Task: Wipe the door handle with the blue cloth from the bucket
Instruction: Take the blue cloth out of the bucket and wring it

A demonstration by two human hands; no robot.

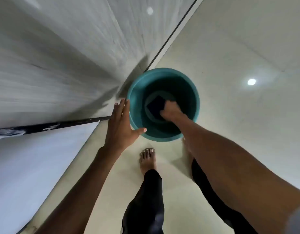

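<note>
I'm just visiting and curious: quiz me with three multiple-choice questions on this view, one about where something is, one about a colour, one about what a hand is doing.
1. Where is the dark blue cloth?
A. On the floor beside the bucket
B. At the bottom of the bucket
C. Draped over the rim

2. What colour is the bucket?
A. Red
B. Yellow
C. Teal

3. What is the left hand doing?
A. Resting open against the bucket's outer wall
B. Clenched around the cloth
C. Hanging far from the bucket

Answers:
1 B: the cloth lies flat on the bucket's floor, where the right hand reaches it.
2 C: wall and rim are blue-green.
3 A: the fingers are spread along the bucket's side, thumb at the rim.
</note>
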